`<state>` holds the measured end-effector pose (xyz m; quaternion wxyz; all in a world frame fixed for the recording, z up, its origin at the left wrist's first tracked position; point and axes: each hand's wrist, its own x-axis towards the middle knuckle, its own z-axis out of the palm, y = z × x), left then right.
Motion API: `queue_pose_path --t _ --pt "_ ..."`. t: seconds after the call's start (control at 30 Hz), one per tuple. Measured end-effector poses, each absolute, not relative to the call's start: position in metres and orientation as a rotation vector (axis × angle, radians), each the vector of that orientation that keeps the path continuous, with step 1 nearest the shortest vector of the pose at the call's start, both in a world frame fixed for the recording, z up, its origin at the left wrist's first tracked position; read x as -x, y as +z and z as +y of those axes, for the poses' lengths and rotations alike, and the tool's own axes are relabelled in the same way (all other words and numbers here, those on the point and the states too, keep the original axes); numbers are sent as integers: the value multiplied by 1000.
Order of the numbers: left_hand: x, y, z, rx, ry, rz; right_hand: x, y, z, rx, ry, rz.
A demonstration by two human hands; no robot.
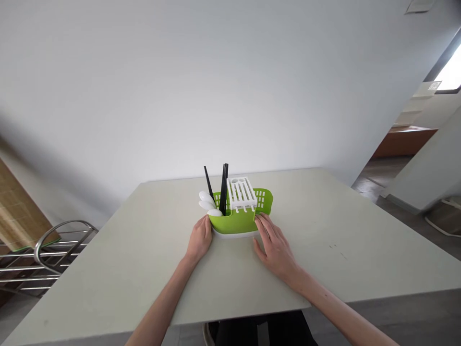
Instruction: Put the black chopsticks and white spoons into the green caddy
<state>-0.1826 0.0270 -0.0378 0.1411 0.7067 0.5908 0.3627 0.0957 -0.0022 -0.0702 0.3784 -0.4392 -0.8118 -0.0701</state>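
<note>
A green utensil holder [236, 223] with a white base stands on the pale table [230, 274]. White spoons [207, 202] lean out of its left end, with black chopsticks [224, 190] upright beside them. A white slotted rack [241, 192] sits over its middle. Against the holder's left end is my left hand [200, 236], its fingers curled round the edge. My right hand [275, 246] touches the front right side with its fingers stretched out and thumb apart, holding nothing.
Behind the table rises a plain wall [230, 96]. A metal rack [65, 250] stands at the left, near a bamboo-like mat [21, 206]. The table's front edge runs below my forearms.
</note>
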Motion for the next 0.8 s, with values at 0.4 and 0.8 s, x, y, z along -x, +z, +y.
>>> queue_pose_path --t 0.4,0.8 --pt "174 -60 41 -2235 950 1778 -121 -69 5 1052 42 -1989" --pt "178 89 101 -1402 1455 1518 -136 -79 19 1277 505 -1397"
